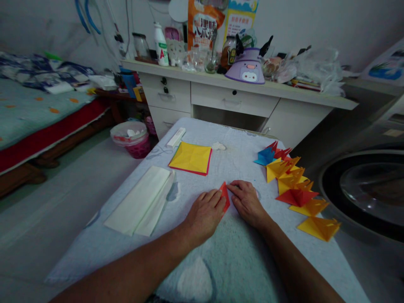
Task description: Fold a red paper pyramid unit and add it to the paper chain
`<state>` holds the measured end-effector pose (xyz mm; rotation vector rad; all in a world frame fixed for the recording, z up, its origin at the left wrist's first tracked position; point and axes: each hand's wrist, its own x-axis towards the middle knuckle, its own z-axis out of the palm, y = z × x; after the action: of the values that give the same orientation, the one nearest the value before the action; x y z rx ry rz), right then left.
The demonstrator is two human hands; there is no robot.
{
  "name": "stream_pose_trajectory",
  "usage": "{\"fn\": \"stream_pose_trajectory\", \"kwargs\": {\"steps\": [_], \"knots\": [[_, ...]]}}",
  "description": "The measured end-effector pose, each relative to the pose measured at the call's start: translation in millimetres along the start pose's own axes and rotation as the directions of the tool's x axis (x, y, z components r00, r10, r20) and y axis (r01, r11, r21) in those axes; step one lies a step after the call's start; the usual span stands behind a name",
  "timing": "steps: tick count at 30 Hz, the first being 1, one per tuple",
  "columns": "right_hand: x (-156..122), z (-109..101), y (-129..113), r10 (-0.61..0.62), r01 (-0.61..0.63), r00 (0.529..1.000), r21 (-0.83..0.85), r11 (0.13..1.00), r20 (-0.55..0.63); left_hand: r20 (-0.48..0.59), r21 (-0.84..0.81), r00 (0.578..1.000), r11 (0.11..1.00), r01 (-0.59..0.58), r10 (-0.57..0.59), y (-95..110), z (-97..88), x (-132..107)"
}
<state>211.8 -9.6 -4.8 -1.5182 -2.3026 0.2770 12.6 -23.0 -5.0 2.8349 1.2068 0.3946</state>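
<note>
A small folded piece of red origami paper (225,197) lies on the cloth-covered table, its point facing away from me. My left hand (206,212) rests over its left side, with the fingers pressing it down and hiding part of it. At the paper's right edge is my right hand (248,202), forefinger stretched toward the upper tip and thumb apart from it; nothing shows in its grasp. Farther back lies a stack of square paper (191,156), yellow on top with red beneath. Several folded paper pieces (295,195) in yellow, red and blue form a row along the right side.
A folded white cloth or paper (140,200) lies on the left, with a small white box (176,137) behind it. Beyond the table (240,145) stands a cluttered white desk (208,90). A washing machine (372,176) is at right, a pink bin (135,141) at left.
</note>
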Motion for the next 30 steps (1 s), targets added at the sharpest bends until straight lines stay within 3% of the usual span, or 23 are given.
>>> {"fn": "stream_pose_trajectory", "kwargs": {"steps": [10, 30], "knots": [[0, -1, -3, 0.006, -0.005, 1.000, -0.033, 0.999, 0.020, -0.053, 0.012, 0.998, 0.999, -0.037, 0.038, -2, 9.1, -1], [4, -1, -17, 0.012, 0.000, 0.999, -0.257, 0.966, 0.046, -0.029, 0.042, 0.998, 0.997, -0.061, 0.062, -2, 13.1, 2]]}}
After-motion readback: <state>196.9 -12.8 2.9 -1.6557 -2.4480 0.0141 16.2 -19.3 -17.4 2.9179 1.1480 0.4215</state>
